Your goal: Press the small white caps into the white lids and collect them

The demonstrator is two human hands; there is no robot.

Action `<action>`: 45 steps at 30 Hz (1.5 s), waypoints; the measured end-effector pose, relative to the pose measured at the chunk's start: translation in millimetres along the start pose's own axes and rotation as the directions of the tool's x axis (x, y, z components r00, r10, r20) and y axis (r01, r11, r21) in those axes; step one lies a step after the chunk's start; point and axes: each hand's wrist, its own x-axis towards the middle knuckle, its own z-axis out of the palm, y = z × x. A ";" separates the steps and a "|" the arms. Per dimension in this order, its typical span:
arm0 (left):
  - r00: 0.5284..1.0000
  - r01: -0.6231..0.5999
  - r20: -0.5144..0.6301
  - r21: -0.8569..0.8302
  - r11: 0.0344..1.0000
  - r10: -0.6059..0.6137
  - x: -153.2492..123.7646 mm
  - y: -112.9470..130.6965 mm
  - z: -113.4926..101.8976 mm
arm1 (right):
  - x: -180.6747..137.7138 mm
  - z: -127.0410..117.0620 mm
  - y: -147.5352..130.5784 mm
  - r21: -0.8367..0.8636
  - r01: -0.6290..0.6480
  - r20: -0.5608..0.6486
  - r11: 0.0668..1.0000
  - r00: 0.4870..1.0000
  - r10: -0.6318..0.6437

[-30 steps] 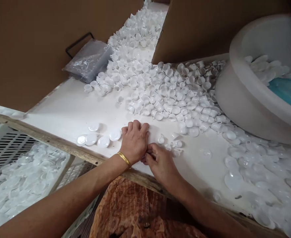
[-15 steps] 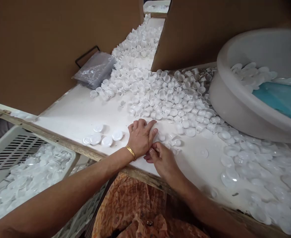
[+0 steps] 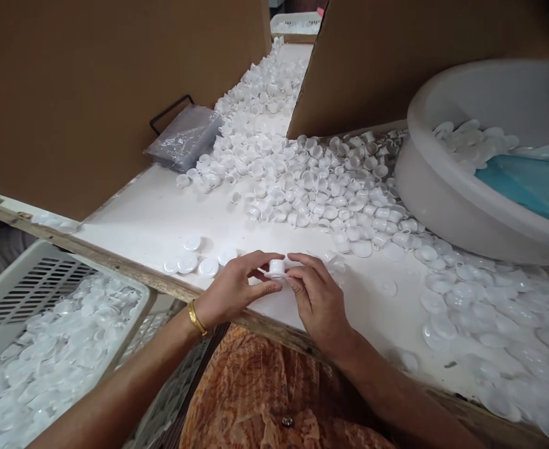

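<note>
A small white toy cup (image 3: 276,265) stands upright on a little saucer (image 3: 275,275) between my two hands, just above the table's front edge. My left hand (image 3: 240,282) is closed around its left side, thumb low and forefinger high. From the other side, the fingertips of my right hand (image 3: 318,294) pinch the same cup and saucer. Left of my hands lie several loose white saucers (image 3: 187,262). A few more small white pieces (image 3: 337,265) are partly hidden behind my right hand.
A heap of white toy cups (image 3: 321,181) spreads across the table (image 3: 138,212). Many saucers (image 3: 489,330) lie at right, below a big round tub (image 3: 424,162). A full white basket (image 3: 63,284) stands at lower left. Plastic bags (image 3: 185,137) lie beside cardboard panels (image 3: 115,93).
My hands were pressed together, the left over the right, hiding what they held. Now they have parted slightly, and a cup on a saucer shows between the fingertips.
</note>
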 end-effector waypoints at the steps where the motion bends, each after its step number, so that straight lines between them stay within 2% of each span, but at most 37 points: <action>1: 0.998 -0.035 -0.043 0.039 0.999 0.036 -4.2 0.8 1.0 | -0.9 -1.0 -0.2 0.001 0.037 -0.001 0.999 0.999 -0.037; 4: 0.963 -0.210 -0.121 0.224 0.952 0.241 -14.4 4.8 4.3 | -3.3 -4.8 -0.4 0.044 0.089 0.019 0.995 0.996 -0.090; 6: 0.915 -0.325 -0.117 0.352 0.878 0.386 -19.6 7.0 6.0 | -3.4 -8.3 -0.9 0.029 0.165 0.048 0.986 0.985 -0.166; 8: 0.874 -0.384 -0.103 0.454 0.804 0.475 -23.6 8.1 7.5 | -2.5 -11.5 -2.2 -0.020 0.268 0.069 0.963 0.962 -0.266; 12: 0.847 -0.393 -0.094 0.552 0.736 0.523 -28.5 10.1 9.1 | -0.4 -14.8 -6.8 -0.062 0.319 0.040 0.946 0.948 -0.317; 18: 0.863 -0.414 -0.045 0.511 0.753 0.504 -29.6 14.6 6.5 | -0.3 -20.1 -12.6 -0.063 0.291 0.030 0.955 0.957 -0.290; 21: 0.907 -0.370 -0.011 0.458 0.808 0.421 -28.0 13.8 6.2 | -1.3 -20.9 -12.1 -0.063 0.271 0.052 0.960 0.962 -0.268; 24: 0.973 -0.226 0.040 0.394 0.891 0.229 -27.0 9.3 6.3 | -2.4 -16.2 -9.2 -0.037 0.159 0.147 0.987 0.977 -0.152; 27: 0.999 -0.005 0.051 0.329 0.944 -0.013 -25.3 3.3 5.3 | -2.8 -5.9 -5.7 -0.053 -0.125 0.234 0.991 0.963 0.134; 29: 0.996 0.089 0.000 0.298 0.950 -0.094 -20.5 0.1 6.0 | -2.3 2.2 -4.3 -0.066 -0.341 0.272 0.938 0.898 0.346; 31: 0.989 0.121 -0.116 0.291 0.949 -0.090 -10.4 -2.5 10.0 | -1.3 9.6 -4.0 -0.083 -0.460 0.302 0.884 0.834 0.462; 32: 0.980 0.121 -0.189 0.307 0.944 -0.064 -3.3 -4.0 13.6 | -0.7 12.7 -4.0 -0.106 -0.464 0.301 0.879 0.828 0.473; 35: 0.935 0.130 -0.352 0.459 0.879 0.046 21.6 -10.1 27.7 | -0.4 18.7 -3.3 -0.188 -0.357 0.237 0.915 0.888 0.395; 37: 0.923 0.147 -0.370 0.592 0.792 0.105 35.3 -15.0 35.7 | -2.0 20.1 -1.9 -0.168 -0.313 0.208 0.935 0.916 0.344; 40: 0.924 0.178 -0.357 0.717 0.674 0.136 43.6 -19.1 40.5 | -5.7 19.6 -0.6 -0.076 -0.321 0.212 0.944 0.920 0.330; 45: 0.926 0.173 -0.338 0.773 0.610 0.166 39.6 -12.4 41.2 | -7.0 18.1 -2.3 -0.034 -0.353 0.242 0.935 0.905 0.350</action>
